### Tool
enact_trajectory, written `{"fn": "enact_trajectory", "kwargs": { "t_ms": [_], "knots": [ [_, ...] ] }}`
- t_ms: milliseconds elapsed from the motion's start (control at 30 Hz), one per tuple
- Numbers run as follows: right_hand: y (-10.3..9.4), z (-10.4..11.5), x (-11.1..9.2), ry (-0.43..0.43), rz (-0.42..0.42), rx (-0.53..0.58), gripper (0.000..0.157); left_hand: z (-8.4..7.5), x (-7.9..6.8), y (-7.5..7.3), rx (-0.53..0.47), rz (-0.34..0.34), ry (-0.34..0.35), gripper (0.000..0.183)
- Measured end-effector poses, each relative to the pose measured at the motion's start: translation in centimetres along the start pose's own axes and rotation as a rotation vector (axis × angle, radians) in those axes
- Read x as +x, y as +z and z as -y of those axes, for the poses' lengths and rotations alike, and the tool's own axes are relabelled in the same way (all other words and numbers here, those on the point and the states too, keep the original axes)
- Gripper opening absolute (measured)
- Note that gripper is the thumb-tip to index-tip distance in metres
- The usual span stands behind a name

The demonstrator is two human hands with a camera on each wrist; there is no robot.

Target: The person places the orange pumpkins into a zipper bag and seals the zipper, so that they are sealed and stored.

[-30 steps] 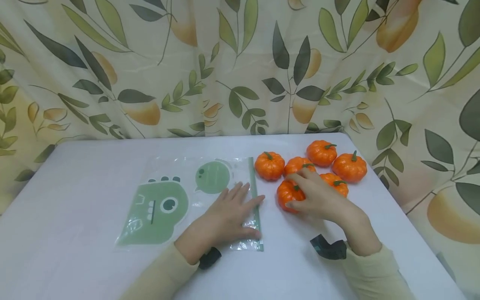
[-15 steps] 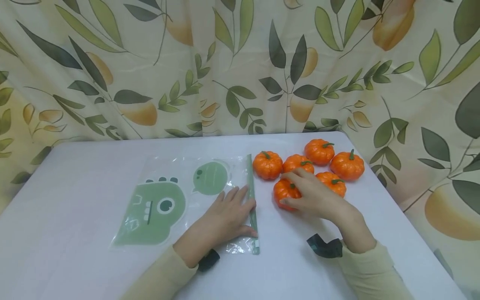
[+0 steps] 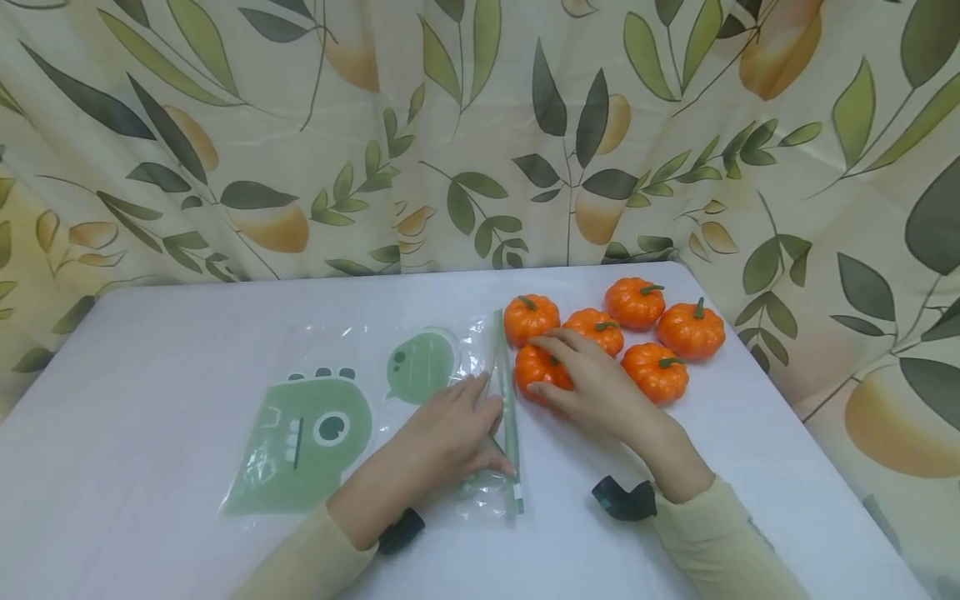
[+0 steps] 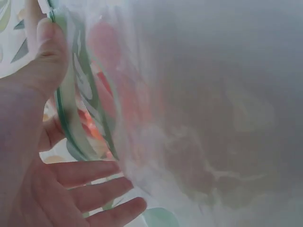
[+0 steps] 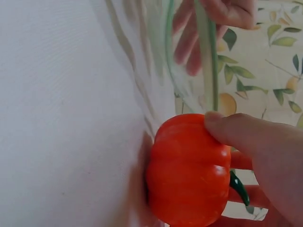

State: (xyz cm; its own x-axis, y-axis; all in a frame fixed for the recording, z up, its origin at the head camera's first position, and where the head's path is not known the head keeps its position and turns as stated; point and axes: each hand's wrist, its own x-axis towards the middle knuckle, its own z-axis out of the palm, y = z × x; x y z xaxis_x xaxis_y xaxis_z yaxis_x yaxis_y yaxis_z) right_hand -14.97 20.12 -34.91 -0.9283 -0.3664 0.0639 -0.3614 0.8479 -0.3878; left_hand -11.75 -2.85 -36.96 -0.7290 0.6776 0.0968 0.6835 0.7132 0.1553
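A clear slider zip bag (image 3: pixel 315 450) with a green cartoon dinosaur print lies flat on the left, its green-edged mouth towards the pumpkins. My left hand (image 3: pixel 438 433) holds the upper edge of that mouth with thumb and forefinger, and a gap stands between the two edges. The left wrist view shows the other fingers (image 4: pixel 109 210) spread beside the film. My right hand (image 3: pixel 600 392) grips a small orange toy pumpkin (image 3: pixel 531 375) right beside the mouth. In the right wrist view the thumb (image 5: pixel 236 127) presses the pumpkin's side, with fingers behind its green stem.
Several more orange pumpkins (image 3: pixel 656 373) stand grouped at the table's back right, one (image 3: pixel 531 319) close to the bag's far corner. The white table (image 3: pixel 135 433) ends at a leaf-patterned curtain (image 3: pixel 450 133) behind.
My right hand has brought the pumpkin left, away from the group and up to the bag. The left hand has gone from lying spread on the bag to lifting its upper edge.
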Motion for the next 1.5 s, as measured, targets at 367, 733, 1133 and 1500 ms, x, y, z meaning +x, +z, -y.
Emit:
{"fn": "enact_trajectory", "kwargs": {
  "t_ms": [367,733,1133,1500],
  "knots": [
    [-0.4,0.3,-0.2,0.048,0.067,0.056,0.063,0.7,-0.9,0.0,-0.072,-0.097,0.060,0.051],
    [0.7,1.6,0.1,-0.025,0.038,0.140,0.065,0.7,-0.8,-0.8,-0.109,-0.141,0.051,0.047],
    [2.1,0.6,0.7,0.014,0.080,0.375,0.063,0.6,-0.7,-1.3,-0.171,-0.188,0.085,0.045],
    [4.0,-0.5,1.1,0.055,0.139,0.722,0.070,0.7,-0.7,-1.7,-0.263,-0.209,0.151,0.045]
  ]
}}
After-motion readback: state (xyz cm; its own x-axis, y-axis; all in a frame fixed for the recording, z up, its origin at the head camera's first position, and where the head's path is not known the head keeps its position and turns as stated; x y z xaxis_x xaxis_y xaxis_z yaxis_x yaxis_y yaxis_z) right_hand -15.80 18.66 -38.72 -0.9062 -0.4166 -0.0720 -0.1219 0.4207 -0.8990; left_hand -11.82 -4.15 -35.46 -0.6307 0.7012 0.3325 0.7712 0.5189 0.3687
